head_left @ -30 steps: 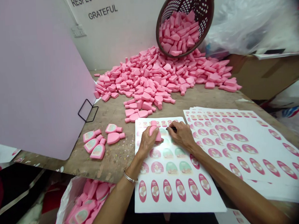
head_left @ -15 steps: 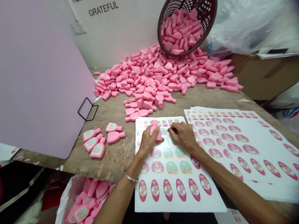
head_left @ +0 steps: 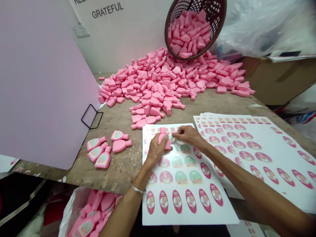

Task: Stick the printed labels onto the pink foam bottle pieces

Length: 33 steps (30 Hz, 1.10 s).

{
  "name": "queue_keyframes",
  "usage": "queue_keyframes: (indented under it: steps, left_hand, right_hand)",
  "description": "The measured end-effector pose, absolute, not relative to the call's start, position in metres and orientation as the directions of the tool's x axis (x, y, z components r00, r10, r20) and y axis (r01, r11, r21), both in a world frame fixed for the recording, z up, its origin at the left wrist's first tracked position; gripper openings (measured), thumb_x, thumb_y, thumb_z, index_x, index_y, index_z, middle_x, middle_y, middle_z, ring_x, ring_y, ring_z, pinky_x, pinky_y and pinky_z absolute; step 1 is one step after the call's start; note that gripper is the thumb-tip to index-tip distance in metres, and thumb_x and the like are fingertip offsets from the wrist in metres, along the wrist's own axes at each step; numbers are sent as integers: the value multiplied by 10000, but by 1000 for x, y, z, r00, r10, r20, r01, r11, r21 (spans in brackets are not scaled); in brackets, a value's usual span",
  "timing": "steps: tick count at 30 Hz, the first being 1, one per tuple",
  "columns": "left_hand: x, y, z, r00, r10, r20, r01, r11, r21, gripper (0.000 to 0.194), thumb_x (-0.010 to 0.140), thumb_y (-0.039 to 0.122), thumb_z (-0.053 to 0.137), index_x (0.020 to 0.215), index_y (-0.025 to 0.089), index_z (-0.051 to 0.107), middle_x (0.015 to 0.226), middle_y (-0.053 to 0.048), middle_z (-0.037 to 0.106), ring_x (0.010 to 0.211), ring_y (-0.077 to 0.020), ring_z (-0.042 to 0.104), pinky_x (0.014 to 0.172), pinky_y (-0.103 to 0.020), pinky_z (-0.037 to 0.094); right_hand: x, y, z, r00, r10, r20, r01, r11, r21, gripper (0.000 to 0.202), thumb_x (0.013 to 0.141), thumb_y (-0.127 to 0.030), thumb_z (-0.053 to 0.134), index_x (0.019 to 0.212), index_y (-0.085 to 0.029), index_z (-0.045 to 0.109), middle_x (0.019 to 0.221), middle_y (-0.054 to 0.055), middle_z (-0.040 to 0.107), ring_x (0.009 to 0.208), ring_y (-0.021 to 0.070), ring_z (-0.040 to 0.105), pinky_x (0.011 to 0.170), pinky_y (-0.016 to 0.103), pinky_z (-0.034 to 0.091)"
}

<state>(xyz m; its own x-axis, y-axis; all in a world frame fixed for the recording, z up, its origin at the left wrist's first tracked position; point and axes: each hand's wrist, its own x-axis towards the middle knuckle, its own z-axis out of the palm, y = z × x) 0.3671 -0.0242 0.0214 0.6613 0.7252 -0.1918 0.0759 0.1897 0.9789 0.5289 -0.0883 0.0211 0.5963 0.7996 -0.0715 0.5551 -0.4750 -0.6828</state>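
Left hand [head_left: 156, 148] around pink foam bottle [head_left: 164, 137]

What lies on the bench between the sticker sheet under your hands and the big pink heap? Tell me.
Head view: between the sticker sheet and the big heap, a few loose pink bottle-shaped pieces lie on the worn wooden bench.

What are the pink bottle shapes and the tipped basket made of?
The pink bottle shapes look like matte foam: thick, soft-edged, no shine. The tipped basket looks like brown moulded plastic, with an even lattice of holes. Neither is certain.
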Motion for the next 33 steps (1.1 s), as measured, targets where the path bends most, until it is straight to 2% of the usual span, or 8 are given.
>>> queue_keyframes:
  steps: [6, 10, 15, 20, 33]
  left_hand:
    - [368, -22, 19, 650, 729, -213, 29, 256, 966, 483, 773, 596, 606, 994, 171, 542, 783, -23, 582, 554, -148, 645, 512, -274, 568]
    - [359, -25, 23, 645, 728, -234, -63, 356, 932, 581, 826, 676, 445, 1014, 137, 552, 742, -40, 602, 567, -160, 645, 523, -297, 571]
    - [336, -45, 44, 685, 651, -326, -165, 575, 802, 616, 862, 666, 374, 1024, 123, 614, 772, -90, 668, 592, -186, 659, 515, -318, 566]
    - [319, -66, 60, 717, 638, -280, -206, 578, 789, 668, 875, 678, 313, 960, 108, 651, 851, -125, 699, 626, -198, 668, 558, -344, 584]
    - [314, -76, 69, 733, 640, -231, -226, 550, 804, 670, 851, 714, 325, 950, 128, 634, 896, -111, 697, 749, -213, 682, 622, -342, 598]
  right_hand:
    - [541, -97, 33, 561, 816, -138, 385, -405, -829, 457, 694, -633, 609, 607, -190, 539, 493, -37, 479, 439, 85, 402, 429, 234, 312]
    - [526, -123, 53, 622, 783, 5, 265, -204, -943, 417, 696, -588, 669, 688, -179, 591, 626, -16, 544, 554, 96, 458, 493, 230, 367]
    - [475, -148, 67, 591, 781, 200, 403, -71, -913, 330, 749, -497, 677, 900, -207, 719, 734, 17, 651, 636, 138, 547, 567, 266, 429]
    - [441, -158, 70, 533, 787, 310, 499, 4, -867, 204, 787, -424, 666, 844, -244, 741, 837, 36, 714, 784, 194, 624, 697, 325, 484]
    - [430, -165, 71, 517, 773, 366, 556, 22, -831, 175, 807, -413, 656, 840, -260, 734, 825, 33, 710, 788, 202, 615, 731, 369, 488]
